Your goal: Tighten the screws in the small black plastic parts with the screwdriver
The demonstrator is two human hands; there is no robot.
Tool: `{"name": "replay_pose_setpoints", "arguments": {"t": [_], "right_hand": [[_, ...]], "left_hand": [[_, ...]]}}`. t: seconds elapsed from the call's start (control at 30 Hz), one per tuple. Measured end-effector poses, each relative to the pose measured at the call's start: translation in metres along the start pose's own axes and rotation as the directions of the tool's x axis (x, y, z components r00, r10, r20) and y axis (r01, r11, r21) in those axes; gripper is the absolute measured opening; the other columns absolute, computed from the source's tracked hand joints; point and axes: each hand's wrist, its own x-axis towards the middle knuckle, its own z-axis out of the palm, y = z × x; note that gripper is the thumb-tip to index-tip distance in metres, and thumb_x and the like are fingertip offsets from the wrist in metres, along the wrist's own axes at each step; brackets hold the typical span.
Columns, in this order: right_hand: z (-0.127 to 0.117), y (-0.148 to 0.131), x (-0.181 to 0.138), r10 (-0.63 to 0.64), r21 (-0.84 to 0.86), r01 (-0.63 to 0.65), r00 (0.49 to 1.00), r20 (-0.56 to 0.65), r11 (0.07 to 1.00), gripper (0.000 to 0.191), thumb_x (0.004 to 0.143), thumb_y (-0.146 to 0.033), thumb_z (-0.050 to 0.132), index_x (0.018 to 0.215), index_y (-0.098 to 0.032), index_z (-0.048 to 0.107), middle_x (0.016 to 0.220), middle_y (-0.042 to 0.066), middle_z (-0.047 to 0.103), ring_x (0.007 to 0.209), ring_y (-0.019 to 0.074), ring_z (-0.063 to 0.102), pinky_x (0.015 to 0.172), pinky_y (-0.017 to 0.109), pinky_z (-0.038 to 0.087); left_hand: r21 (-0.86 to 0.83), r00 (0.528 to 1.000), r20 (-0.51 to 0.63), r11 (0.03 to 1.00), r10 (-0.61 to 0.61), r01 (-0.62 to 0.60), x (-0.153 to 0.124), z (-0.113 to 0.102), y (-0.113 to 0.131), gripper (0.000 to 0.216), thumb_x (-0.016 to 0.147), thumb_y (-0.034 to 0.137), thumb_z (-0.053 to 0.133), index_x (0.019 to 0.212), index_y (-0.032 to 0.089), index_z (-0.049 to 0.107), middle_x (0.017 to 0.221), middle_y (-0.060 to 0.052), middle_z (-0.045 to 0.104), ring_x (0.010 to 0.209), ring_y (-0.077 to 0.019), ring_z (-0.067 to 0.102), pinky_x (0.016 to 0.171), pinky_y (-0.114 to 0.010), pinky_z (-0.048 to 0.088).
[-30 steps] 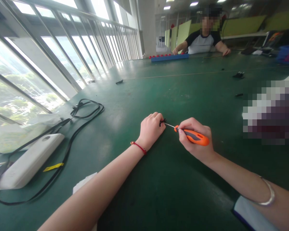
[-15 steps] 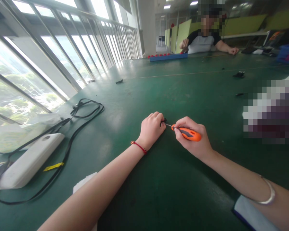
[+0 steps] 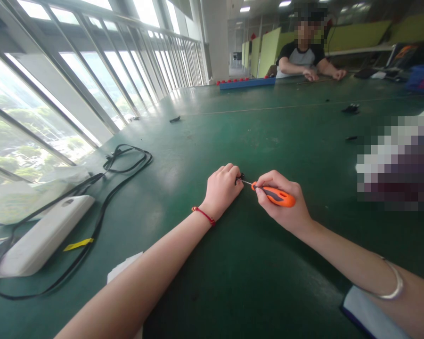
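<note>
Head view is showing the left hand (image 3: pixel 222 188) resting on the green table (image 3: pixel 268 136), its fingers curled shut around a small black part (image 3: pixel 239 178) that is peeking out at the knuckles near the middle of the table's near half. The right hand (image 3: pixel 281 203) is gripping the orange screwdriver (image 3: pixel 273 195), fingers closed around the handle, with the thin shaft pointing left and its tip meeting the black part.

Compared with a second ago, the right hand is sitting closer to the left one and the screwdriver handle is lying lower in the palm, with less of the orange showing; over the last half second both hands are barely shifting. That suggests the tip is now seated and the work on the part is steady rather than being lined up.

Far across the table, another person's hands (image 3: pixel 309 73) are now drawn together in front of them, beside the blue strip (image 3: pixel 247 83). To the left, the white box (image 3: pixel 44 235) and black cable (image 3: pixel 127 162) are lying unmoved.
</note>
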Motion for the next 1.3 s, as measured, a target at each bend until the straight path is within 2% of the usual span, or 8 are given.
{"name": "replay_pose_setpoints", "arguments": {"t": [0.83, 1.1, 1.23, 1.3], "right_hand": [[0.0002, -0.0001, -0.0011, 0.026, 0.016, -0.026, 1.0, 0.004, 1.0, 0.005, 0.077, -0.021, 0.059, 0.08, -0.023, 0.054, 0.071, 0.0, 0.065, 0.058, 0.0136, 0.059, 0.058, 0.026, 0.046], [-0.0002, -0.0045, 0.0013, 0.053, 0.008, -0.053, 0.998, -0.036, 0.999, 0.009, 0.08, -0.026, 0.061, 0.08, -0.024, 0.053, 0.053, -0.007, 0.056, 0.046, 0.0106, 0.051, 0.05, 0.024, 0.04], [0.002, -0.004, 0.0013, 0.034, 0.074, -0.025, 0.991, -0.128, 0.997, 0.026, 0.074, -0.019, 0.063, 0.096, -0.024, 0.049, 0.063, -0.006, 0.052, 0.052, 0.0116, 0.052, 0.056, 0.026, 0.046], [0.0025, -0.0041, 0.0009, 0.018, 0.056, -0.011, 0.991, -0.132, 0.998, 0.031, 0.073, -0.02, 0.065, 0.099, -0.024, 0.048, 0.064, -0.006, 0.05, 0.055, 0.0126, 0.052, 0.058, 0.027, 0.047]], "left_hand": [[-0.007, 1.0, 0.001, 1.0, 0.006, -0.006, 0.0001, 0.0003, -0.001, 0.007, 0.079, 0.017, 0.053, 0.079, 0.02, 0.059, 0.087, -0.003, 0.064, 0.083, -0.0184, 0.06, 0.069, -0.027, 0.044], [-0.022, 1.0, 0.005, 1.0, 0.006, -0.006, 0.0001, -0.0004, -0.0004, 0.008, 0.08, 0.016, 0.052, 0.079, 0.02, 0.059, 0.089, -0.003, 0.065, 0.083, -0.0178, 0.059, 0.069, -0.027, 0.045], [-0.006, 1.0, 0.0, 1.0, 0.005, -0.005, -0.0001, -0.0006, -0.0002, 0.008, 0.08, 0.017, 0.052, 0.078, 0.02, 0.059, 0.088, -0.003, 0.064, 0.082, -0.0176, 0.059, 0.068, -0.027, 0.044], [-0.009, 1.0, 0.002, 1.0, 0.007, -0.007, 0.0, -0.0005, -0.0005, 0.008, 0.079, 0.016, 0.052, 0.078, 0.02, 0.058, 0.089, -0.003, 0.065, 0.081, -0.0175, 0.059, 0.067, -0.027, 0.044]]}}
